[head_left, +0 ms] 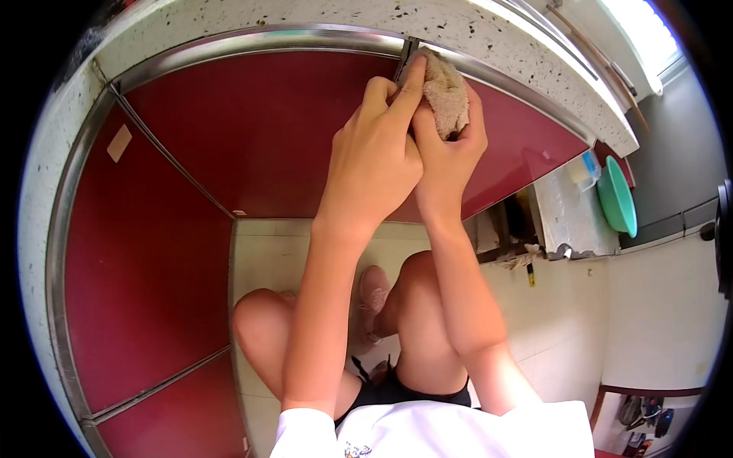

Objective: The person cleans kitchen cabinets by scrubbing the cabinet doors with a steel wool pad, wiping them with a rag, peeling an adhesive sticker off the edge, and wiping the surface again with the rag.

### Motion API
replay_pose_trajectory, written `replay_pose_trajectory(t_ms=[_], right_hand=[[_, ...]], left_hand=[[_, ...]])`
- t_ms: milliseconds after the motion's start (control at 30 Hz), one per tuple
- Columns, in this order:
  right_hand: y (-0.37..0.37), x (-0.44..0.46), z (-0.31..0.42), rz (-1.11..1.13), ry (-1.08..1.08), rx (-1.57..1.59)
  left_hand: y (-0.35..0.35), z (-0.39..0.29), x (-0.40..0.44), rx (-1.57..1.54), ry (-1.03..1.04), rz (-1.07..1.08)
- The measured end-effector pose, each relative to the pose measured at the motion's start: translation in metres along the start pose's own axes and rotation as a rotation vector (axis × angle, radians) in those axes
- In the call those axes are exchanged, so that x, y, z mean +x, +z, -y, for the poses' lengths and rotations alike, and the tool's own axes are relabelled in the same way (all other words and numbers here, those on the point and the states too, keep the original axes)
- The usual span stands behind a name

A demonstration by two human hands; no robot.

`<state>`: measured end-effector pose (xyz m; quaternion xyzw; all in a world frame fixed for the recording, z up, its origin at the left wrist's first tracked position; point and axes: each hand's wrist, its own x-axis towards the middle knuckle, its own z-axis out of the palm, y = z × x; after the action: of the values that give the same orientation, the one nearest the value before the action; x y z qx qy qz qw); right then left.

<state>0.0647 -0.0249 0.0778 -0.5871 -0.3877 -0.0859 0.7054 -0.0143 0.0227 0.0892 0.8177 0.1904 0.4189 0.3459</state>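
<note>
A beige, fluffy cleaning cloth (446, 95) is bunched up against the metal trim at the top of the red cabinet doors, just under the speckled countertop. My right hand (450, 156) is wrapped around it from below, thumb and fingers on either side. From the left, my left hand (374, 145) reaches in with a finger pressed along the cloth's edge and its other fingers bent. Both hands touch each other near the thumbs. Beside them runs the metal edge strip (305, 40), with a dark vertical gap between two doors partly covered by the cloth.
Red cabinet doors (145, 267) stand in front and to the left, beneath the speckled countertop (175, 27). At right, a green basin (617, 197) leans near a grey slab (573, 210). A small yellow and black item (531, 275) is on the tiled floor (565, 313).
</note>
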Motion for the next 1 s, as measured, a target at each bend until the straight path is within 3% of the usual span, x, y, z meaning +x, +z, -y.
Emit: replay_pose_trajectory(t_ms=[133,233,367,467,567,633,733,767,833,1000], right_hand=[[0.006,0.004,-0.002,-0.015,-0.063,-0.005],[0.018,0.010,-0.006,0.006,-0.129,-0.097],[0.036,0.013,-0.004,-0.031,-0.238,-0.149],[0.053,0.014,0.000,0.087,-0.274,-0.061],[0.073,0.011,0.008,0.164,-0.236,-0.130],[0.073,0.008,0.009,0.139,-0.194,-0.086],[0.052,0.007,-0.003,0.011,-0.328,-0.141],[0.040,0.007,-0.005,-0.007,-0.237,-0.120],[0.022,0.014,-0.014,-0.074,-0.260,-0.113],[0.030,0.016,0.002,-0.017,-0.304,-0.314]], left_hand=[[0.000,0.007,0.004,-0.024,0.102,-0.100],[-0.006,0.013,0.007,-0.053,-0.003,-0.111],[-0.014,0.028,0.013,-0.091,0.007,-0.121],[-0.021,0.043,0.015,-0.148,0.126,-0.307],[-0.037,0.055,0.011,-0.188,0.048,-0.356],[-0.039,0.053,0.011,-0.191,-0.004,-0.327],[-0.026,0.049,0.012,-0.080,0.129,-0.237],[-0.017,0.039,0.013,-0.102,0.110,-0.213],[0.002,0.032,0.015,-0.108,0.141,-0.173],[-0.005,0.035,0.017,-0.232,0.085,-0.185]])
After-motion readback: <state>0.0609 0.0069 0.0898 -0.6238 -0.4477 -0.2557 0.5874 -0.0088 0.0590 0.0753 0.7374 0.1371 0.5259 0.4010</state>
